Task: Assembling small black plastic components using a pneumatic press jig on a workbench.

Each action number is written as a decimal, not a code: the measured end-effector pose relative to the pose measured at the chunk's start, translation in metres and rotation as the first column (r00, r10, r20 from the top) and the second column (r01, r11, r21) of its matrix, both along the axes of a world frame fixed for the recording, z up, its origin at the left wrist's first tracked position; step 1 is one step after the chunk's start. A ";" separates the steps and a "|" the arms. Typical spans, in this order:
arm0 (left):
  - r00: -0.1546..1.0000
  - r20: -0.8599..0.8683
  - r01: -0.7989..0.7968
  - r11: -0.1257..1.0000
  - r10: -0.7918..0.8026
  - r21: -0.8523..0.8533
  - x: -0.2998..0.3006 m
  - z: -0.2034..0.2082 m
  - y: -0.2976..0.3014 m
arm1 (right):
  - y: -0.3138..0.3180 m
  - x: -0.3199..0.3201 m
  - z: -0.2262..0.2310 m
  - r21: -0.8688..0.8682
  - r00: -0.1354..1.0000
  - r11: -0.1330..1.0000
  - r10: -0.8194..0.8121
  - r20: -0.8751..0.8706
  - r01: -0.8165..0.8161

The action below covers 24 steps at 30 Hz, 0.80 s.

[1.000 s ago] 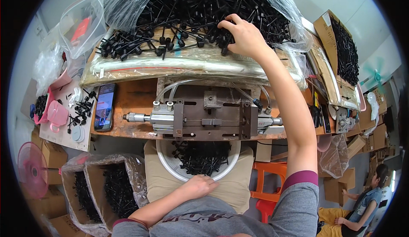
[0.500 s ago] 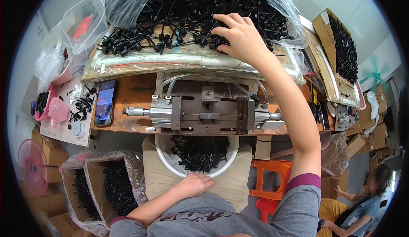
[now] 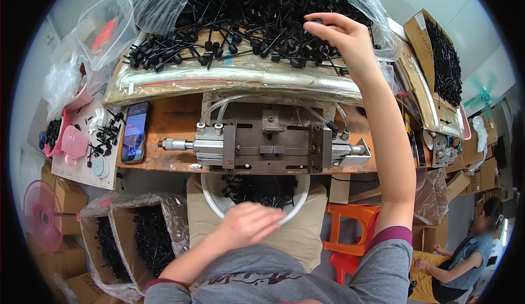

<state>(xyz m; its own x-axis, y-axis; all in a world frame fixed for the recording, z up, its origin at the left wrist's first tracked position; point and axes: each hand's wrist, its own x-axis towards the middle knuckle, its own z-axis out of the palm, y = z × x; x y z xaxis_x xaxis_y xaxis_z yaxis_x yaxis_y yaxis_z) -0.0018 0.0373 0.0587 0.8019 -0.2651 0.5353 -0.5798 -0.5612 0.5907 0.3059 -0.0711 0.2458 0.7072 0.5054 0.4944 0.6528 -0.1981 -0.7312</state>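
My right hand (image 3: 344, 33) is over the right side of a big heap of black plastic parts (image 3: 257, 11), thin stems with knob-like heads. Its thumb and forefinger close on one small black plastic part (image 3: 316, 21), mostly hidden by the fingers. My left hand (image 3: 251, 224) hovers at the near rim of a white basket (image 3: 299, 205) on my lap, fingers stretched out, nothing seen in it. More black parts lie in the basket. Between heap and basket, a metal clamping fixture (image 3: 270, 148) with an air cylinder at each end sits on the bench.
Left on the bench are a phone (image 3: 135, 132), a pink cup (image 3: 75, 142) and loose black parts. Plastic-lined boxes (image 3: 131, 244) of black parts stand lower left. An orange stool (image 3: 353, 227) is to my right. Another person (image 3: 465, 260) sits lower right.
My right hand has shifted right across the heap and its fingers have closed. My left hand has risen from my lap toward the basket's rim, its fingers stretching out.
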 end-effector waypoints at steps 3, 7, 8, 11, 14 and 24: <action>0.954 0.253 -0.151 0.987 0.161 -0.059 0.038 0.061 0.026 | -0.008 -0.002 -0.002 0.175 0.985 0.984 -0.012 -0.173 0.043; 0.838 0.412 -0.335 0.933 0.357 -0.129 0.105 0.109 0.047 | -0.027 -0.005 -0.008 0.320 0.979 0.939 -0.069 -0.190 0.128; 0.831 0.398 -0.371 0.920 0.390 -0.126 0.120 0.116 0.050 | -0.028 -0.021 -0.008 0.318 0.985 0.938 -0.099 -0.141 0.140; 0.846 0.323 -0.441 0.897 0.425 -0.024 0.161 0.127 0.058 | -0.028 -0.080 -0.018 0.265 0.976 0.958 -0.151 0.158 0.105; 0.829 0.364 -0.467 0.884 0.425 0.031 0.201 0.120 0.064 | -0.037 -0.131 -0.044 0.087 0.833 0.994 -0.107 0.543 0.072; 0.858 0.286 -0.473 0.873 0.427 0.116 0.224 0.121 0.056 | -0.041 -0.199 -0.167 -0.169 0.866 0.984 0.035 0.498 0.058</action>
<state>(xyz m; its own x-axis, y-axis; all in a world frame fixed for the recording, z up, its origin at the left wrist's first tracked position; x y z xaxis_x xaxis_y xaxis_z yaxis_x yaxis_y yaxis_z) 0.2220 0.0937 0.1800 0.7059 -0.0149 0.7081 -0.3505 -0.8761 0.3310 0.1072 -0.1120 0.0787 0.3969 0.6085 0.6871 0.9167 -0.3009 -0.2630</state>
